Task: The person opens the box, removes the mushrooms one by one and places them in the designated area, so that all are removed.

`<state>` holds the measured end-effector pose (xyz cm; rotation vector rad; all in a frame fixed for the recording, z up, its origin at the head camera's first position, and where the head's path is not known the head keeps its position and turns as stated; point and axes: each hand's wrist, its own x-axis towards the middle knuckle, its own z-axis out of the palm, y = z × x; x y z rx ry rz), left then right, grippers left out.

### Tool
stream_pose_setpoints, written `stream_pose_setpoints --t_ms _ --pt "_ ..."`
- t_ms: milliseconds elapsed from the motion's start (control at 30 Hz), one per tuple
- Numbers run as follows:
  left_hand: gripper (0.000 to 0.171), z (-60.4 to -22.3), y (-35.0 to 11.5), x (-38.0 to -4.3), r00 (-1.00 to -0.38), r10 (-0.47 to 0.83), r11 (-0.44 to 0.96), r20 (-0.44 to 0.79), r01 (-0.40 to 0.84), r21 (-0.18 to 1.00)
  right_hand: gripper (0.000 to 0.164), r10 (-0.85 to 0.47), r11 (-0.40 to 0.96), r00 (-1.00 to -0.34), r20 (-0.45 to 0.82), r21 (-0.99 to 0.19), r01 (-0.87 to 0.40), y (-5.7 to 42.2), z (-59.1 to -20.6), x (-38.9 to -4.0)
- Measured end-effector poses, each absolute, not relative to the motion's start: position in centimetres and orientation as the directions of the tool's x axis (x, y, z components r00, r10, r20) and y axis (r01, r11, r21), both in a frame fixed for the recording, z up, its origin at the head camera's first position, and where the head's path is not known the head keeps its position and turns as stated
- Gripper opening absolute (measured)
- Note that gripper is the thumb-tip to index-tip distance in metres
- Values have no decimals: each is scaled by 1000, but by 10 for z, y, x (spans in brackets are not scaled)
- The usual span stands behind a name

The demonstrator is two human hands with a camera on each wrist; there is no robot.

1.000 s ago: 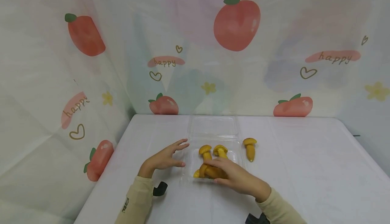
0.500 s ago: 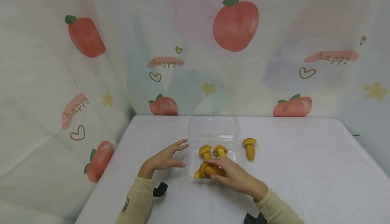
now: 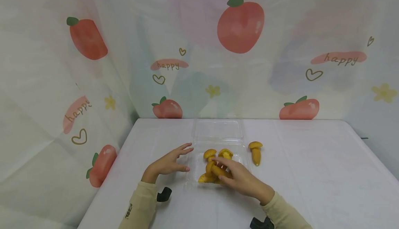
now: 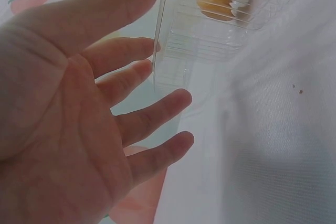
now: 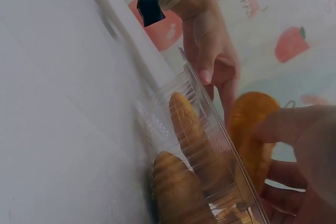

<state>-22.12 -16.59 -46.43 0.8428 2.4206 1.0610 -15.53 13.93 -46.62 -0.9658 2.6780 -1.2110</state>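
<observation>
My right hand (image 3: 246, 178) pinches a yellow mushroom (image 3: 220, 171) between thumb and fingers over the near part of a clear plastic clamshell box (image 3: 194, 161). In the right wrist view, the held mushroom (image 5: 254, 116) is above the box's rim, and other mushrooms (image 5: 186, 129) show through the ribbed wall. Two more lie toward the back of the box, a left mushroom (image 3: 210, 153) and a right mushroom (image 3: 225, 153). Another yellow piece (image 3: 205, 178) lies at the front. My left hand (image 3: 168, 161) has its fingers spread at the box's left edge and holds nothing.
The box's transparent lid (image 3: 218, 130) lies folded back toward the rear. One loose mushroom (image 3: 256, 153) rests on the white tablecloth (image 3: 311, 166) right of the box. A patterned curtain (image 3: 199, 49) stands behind the table and along its left.
My right hand has raised the mushroom slightly and tilted it, showing more of the piece beneath at the front. The left hand stays in place.
</observation>
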Motion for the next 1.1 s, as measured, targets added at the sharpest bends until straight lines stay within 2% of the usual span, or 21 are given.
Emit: stream_pose_setpoints --t_ms 133,333,567,667,800,933,1100 --pt "77 -464 -165 -221 -751 655 533 -86 378 757 56 -506 497 -824 254 -696 -519 141 -463 -155" --pt "78 -464 -166 -221 -753 652 541 -90 379 751 53 -464 486 -810 359 -661 -572 145 -458 -158" --pt "78 -465 -166 -221 -761 642 552 -91 376 744 47 -440 422 -823 360 -725 -544 153 -453 -160" --pt "78 -467 -166 -221 -760 644 547 -86 380 746 53 -447 393 -828 338 -758 -521 156 -451 -160" --pt "77 -467 -167 -222 -760 645 545 -82 383 746 61 -435 432 -844 316 -749 -503 160 -448 -159" --pt "78 -467 -166 -222 -761 644 549 -82 384 743 57 -416 469 -848 328 -722 -509 166 -445 -161" --pt "78 -467 -166 -221 -761 642 549 -92 373 748 57 -416 442 -849 326 -743 -502 178 -441 -165"
